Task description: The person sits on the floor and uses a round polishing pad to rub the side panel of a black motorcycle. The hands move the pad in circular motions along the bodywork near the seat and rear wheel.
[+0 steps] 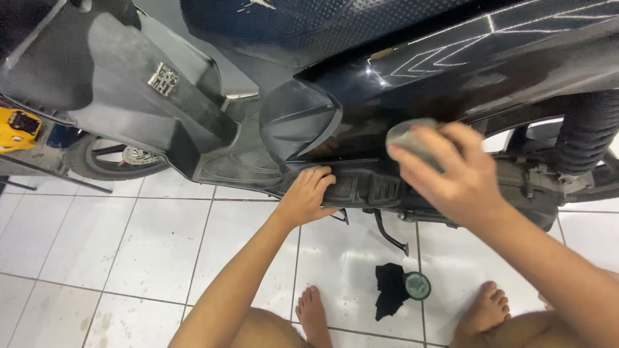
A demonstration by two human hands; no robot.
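Head view: black scooter (412, 58) fills twelve o'clock; right hand (451, 171) clasps a grey sponge pad (405, 136) against its side panel; left hand (308, 196), fingers spread, braces the footboard; the small green tin (417, 285) at six o'clock could get kicked by a foot.

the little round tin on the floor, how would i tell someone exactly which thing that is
Start at the dark scooter on the white tiled floor and drop straight down from its side stand. Between the person's bare feet lies a crumpled black cloth, and the small round tin touches its right edge. It is the only round, greenish thing on the tiles.
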